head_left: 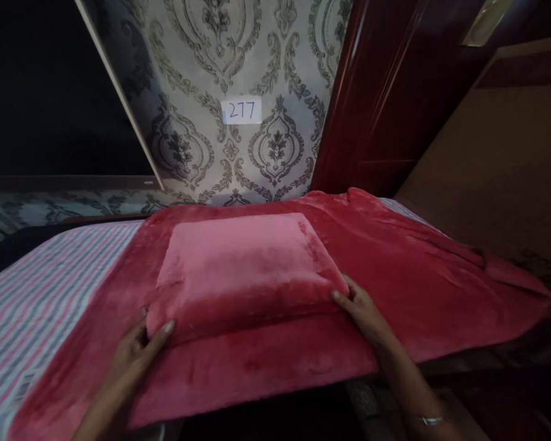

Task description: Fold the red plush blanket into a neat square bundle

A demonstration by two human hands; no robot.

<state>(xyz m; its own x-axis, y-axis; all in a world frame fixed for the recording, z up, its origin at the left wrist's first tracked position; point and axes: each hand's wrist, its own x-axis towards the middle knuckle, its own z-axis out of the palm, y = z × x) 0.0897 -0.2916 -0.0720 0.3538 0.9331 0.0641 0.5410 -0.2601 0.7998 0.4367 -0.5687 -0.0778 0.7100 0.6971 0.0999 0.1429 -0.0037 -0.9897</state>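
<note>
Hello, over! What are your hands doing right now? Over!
Left hand, right hand gripping pink pillow's near corners. Pillow on red blanket. Nothing blocking.

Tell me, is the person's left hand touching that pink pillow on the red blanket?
Touching. The head view shows the left hand with its thumb pressed against the pink pillow at its near corner.

Striped sheet (41, 288), "277" label (241, 111), wooden door (386, 92)
</note>
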